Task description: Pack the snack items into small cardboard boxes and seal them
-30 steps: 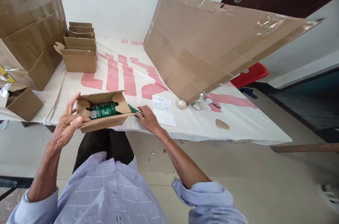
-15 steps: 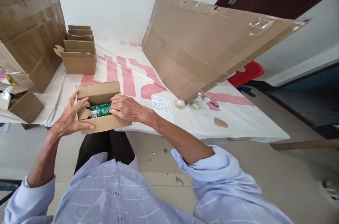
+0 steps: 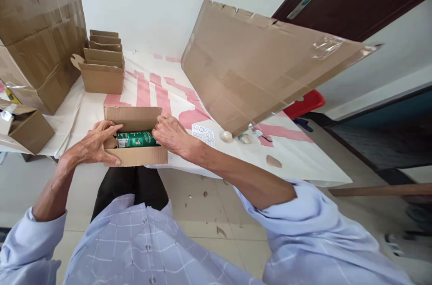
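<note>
An open cardboard box [image 3: 135, 157] lies near the front edge of the table, its back flap standing up. Inside it is a green can [image 3: 138, 139] on its side, with a label and barcode showing. My left hand [image 3: 92, 145] grips the box's left end, thumb along the front wall and fingers over the end flap. At the right end, my right hand [image 3: 173, 136] has its fingers curled over the box's edge, close to the can's end; the fingertips are partly hidden.
Several open small boxes [image 3: 103, 79] stand in a row behind, beside a stack of taped cartons [image 3: 43, 28]. Another carton [image 3: 29, 127] sits at left. A large cardboard sheet [image 3: 256, 69] leans at right, near a printed paper [image 3: 203, 135] and tape rolls [image 3: 226, 136].
My right hand has shifted from on the can to the box's right end, uncovering more of the can. The box has turned slightly and my left fingers have moved over its end flap.
</note>
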